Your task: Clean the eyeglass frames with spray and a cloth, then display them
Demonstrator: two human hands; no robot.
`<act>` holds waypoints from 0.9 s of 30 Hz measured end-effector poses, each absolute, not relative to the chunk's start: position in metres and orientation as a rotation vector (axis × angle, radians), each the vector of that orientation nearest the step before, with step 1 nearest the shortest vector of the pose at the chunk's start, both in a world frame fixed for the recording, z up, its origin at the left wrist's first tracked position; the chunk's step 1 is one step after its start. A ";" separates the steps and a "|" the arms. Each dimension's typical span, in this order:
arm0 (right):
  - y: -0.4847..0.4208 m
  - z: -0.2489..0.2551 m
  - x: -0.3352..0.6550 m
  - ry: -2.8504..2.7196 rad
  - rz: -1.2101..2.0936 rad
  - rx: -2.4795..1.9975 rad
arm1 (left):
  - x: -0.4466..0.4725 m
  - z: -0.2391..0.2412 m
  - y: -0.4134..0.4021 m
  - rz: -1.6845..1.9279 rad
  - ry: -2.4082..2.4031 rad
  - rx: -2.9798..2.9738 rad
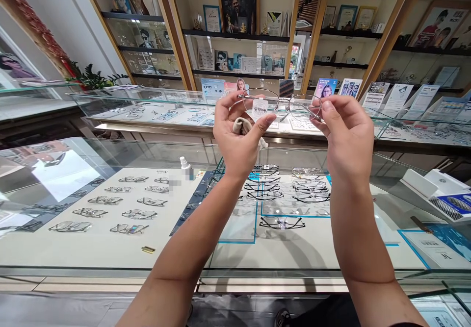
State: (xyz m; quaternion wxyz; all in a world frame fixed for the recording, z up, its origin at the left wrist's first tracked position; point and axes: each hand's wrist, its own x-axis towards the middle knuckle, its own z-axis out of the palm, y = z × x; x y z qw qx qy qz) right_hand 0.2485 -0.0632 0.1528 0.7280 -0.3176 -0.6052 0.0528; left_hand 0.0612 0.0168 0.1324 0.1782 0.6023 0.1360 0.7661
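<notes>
A pair of thin metal-rimmed eyeglasses [283, 100] is held up in front of me above the glass counter. My left hand [238, 145] is closed on its left side, near the rim and hinge. A pale folded cloth [242, 125] is tucked in the same hand, and its end hangs below the fingers. The left lens carries a whitish printed sticker [260, 107]. With thumb and fingers, my right hand [349, 133] pinches the right side of the frame. Part of each temple is hidden behind the hands and lenses.
Below lies a glass display counter [176, 256] with several rows of eyeglasses [282, 223] under the glass. A white spray bottle [186, 168] stands behind my left forearm. At right sits a white box [437, 189]. Another glass counter [165, 116] and shelves [235, 35] stand farther back.
</notes>
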 end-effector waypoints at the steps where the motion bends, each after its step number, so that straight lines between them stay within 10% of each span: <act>1: -0.062 0.152 0.250 -1.339 0.134 -0.692 | 0.061 0.133 0.017 2.169 0.386 1.707; 27: -0.056 0.154 0.256 -1.564 0.222 -0.630 | 0.043 0.134 0.040 1.855 0.435 1.752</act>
